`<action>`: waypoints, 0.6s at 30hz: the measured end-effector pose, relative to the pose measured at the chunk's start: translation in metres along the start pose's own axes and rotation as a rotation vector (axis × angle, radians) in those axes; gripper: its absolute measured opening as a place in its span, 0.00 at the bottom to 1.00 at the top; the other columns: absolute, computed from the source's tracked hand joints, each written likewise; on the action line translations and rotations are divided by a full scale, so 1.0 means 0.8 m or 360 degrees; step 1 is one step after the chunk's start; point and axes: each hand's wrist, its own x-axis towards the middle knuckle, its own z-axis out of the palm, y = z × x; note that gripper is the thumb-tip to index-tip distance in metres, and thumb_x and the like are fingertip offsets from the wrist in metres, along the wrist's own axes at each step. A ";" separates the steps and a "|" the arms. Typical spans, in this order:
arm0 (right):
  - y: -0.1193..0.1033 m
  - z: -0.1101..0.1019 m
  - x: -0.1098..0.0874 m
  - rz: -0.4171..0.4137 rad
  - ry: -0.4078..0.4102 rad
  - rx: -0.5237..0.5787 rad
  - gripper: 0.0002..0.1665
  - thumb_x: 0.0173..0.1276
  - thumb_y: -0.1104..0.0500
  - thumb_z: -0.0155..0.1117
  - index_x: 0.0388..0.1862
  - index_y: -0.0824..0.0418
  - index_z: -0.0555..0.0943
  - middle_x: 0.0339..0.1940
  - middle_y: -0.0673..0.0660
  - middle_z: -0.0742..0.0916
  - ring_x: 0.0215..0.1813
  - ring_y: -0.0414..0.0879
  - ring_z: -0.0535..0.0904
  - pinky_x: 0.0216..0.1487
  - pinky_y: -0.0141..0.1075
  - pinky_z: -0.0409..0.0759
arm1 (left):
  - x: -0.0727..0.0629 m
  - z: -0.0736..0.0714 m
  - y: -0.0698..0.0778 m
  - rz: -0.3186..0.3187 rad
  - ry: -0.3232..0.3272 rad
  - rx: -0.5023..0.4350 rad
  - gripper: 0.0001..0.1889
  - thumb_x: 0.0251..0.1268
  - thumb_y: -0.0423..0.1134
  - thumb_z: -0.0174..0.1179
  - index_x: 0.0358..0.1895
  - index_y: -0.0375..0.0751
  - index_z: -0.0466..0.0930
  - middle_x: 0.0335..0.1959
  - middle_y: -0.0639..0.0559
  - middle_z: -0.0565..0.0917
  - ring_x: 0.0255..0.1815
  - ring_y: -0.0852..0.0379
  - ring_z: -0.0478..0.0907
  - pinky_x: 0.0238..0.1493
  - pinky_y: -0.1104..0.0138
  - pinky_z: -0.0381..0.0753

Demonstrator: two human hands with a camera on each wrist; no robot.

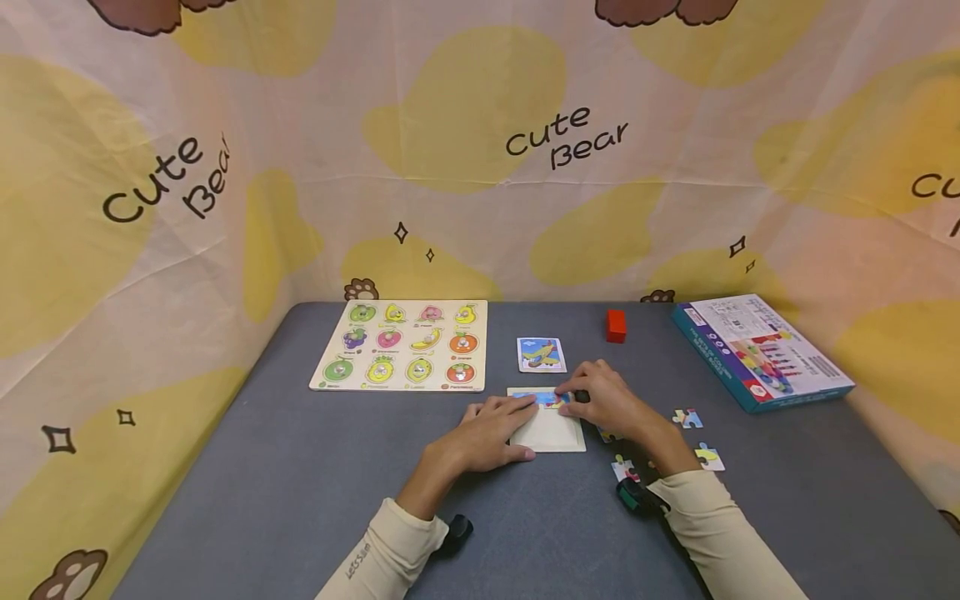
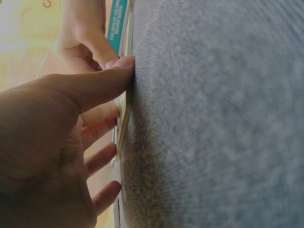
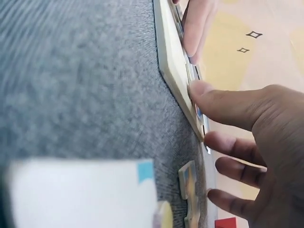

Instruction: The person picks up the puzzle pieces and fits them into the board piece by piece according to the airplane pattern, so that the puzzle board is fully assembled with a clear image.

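A small cream puzzle tray [image 1: 546, 435] lies on the grey table, with blue picture pieces [image 1: 540, 399] along its far side. My left hand [image 1: 489, 433] rests over the tray's left part, its fingertips on the pieces and its thumb at the near edge. At the far right corner, my right hand [image 1: 606, 402] pinches a puzzle piece [image 3: 199, 113] between thumb and index finger, right at the tray's surface. Its other fingers extend past the tray's side in the right wrist view. My fingers partly hide the pieces.
Loose puzzle pieces [image 1: 687, 418] lie right of the tray, some under my right forearm. Beyond the tray is a picture card with a yellow plane [image 1: 542, 356]. A fruit board [image 1: 405, 385] stands far left, a red block [image 1: 616, 326] at the back, a teal box [image 1: 795, 398] far right.
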 end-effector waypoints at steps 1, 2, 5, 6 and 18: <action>0.000 0.000 0.000 0.0005 0.0004 -0.0015 0.18 0.69 0.53 0.78 0.56 0.54 0.92 0.50 0.55 0.84 0.52 0.52 0.72 0.53 0.50 0.70 | 0.000 0.000 0.000 0.0002 0.0002 -0.0001 0.39 0.77 0.56 0.63 0.85 0.50 0.61 0.85 0.55 0.63 0.81 0.49 0.61 0.68 0.47 0.63; -0.001 0.000 0.000 0.0018 0.0008 -0.0024 0.18 0.68 0.53 0.78 0.55 0.53 0.92 0.50 0.55 0.85 0.52 0.52 0.73 0.53 0.50 0.70 | 0.000 -0.001 0.000 0.0003 0.0002 -0.0004 0.39 0.77 0.55 0.63 0.85 0.50 0.61 0.85 0.55 0.63 0.81 0.49 0.61 0.68 0.47 0.63; -0.002 0.001 0.001 0.0046 0.0015 -0.0037 0.18 0.68 0.52 0.79 0.55 0.52 0.92 0.50 0.55 0.85 0.53 0.52 0.73 0.54 0.51 0.70 | 0.000 0.000 0.001 0.0009 0.0007 -0.0009 0.39 0.77 0.55 0.63 0.85 0.49 0.61 0.84 0.55 0.63 0.80 0.49 0.61 0.68 0.47 0.63; -0.003 0.001 0.000 0.0049 0.0016 -0.0039 0.18 0.67 0.52 0.79 0.55 0.53 0.92 0.50 0.55 0.85 0.52 0.52 0.73 0.54 0.51 0.71 | 0.000 0.000 0.001 0.0010 0.0005 -0.0011 0.39 0.77 0.55 0.63 0.85 0.49 0.61 0.84 0.55 0.63 0.80 0.48 0.61 0.68 0.47 0.63; -0.008 0.001 -0.001 0.0074 0.0042 -0.0147 0.17 0.67 0.49 0.78 0.54 0.49 0.93 0.49 0.56 0.85 0.50 0.52 0.74 0.53 0.53 0.73 | 0.001 0.000 0.000 0.0010 0.0002 0.0001 0.39 0.77 0.55 0.63 0.85 0.49 0.61 0.85 0.55 0.63 0.80 0.49 0.61 0.68 0.46 0.63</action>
